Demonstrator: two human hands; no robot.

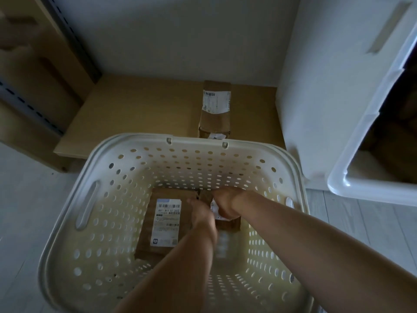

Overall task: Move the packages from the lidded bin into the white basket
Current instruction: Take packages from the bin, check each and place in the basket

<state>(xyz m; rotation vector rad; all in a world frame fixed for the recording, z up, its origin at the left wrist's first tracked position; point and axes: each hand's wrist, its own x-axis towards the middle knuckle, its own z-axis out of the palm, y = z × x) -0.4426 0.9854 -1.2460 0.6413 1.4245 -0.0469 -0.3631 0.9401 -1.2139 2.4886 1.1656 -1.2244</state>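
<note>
Basket: a white basket (225, 141) with round holes in its walls is standing on the floor, seen from above.
Hands: both are reaching to the basket's bottom; the left hand (200, 211) and right hand (225, 205) are closing on a small brown package (228, 223), fingers curled round it (its far end is hidden by the wrists).
Neighbour: a larger labelled package (162, 224) is lying flat just left of it, inside the basket.
Outside: a third package (215, 109) is sitting on a low shelf (135, 109) just behind the basket.
Bin: the lidded bin (361, 168) is standing open to the basket's right; its contents are too dark to tell.
Handling: cardboard, probably light and stiff; gripping opposite sides is looking safest.
</note>
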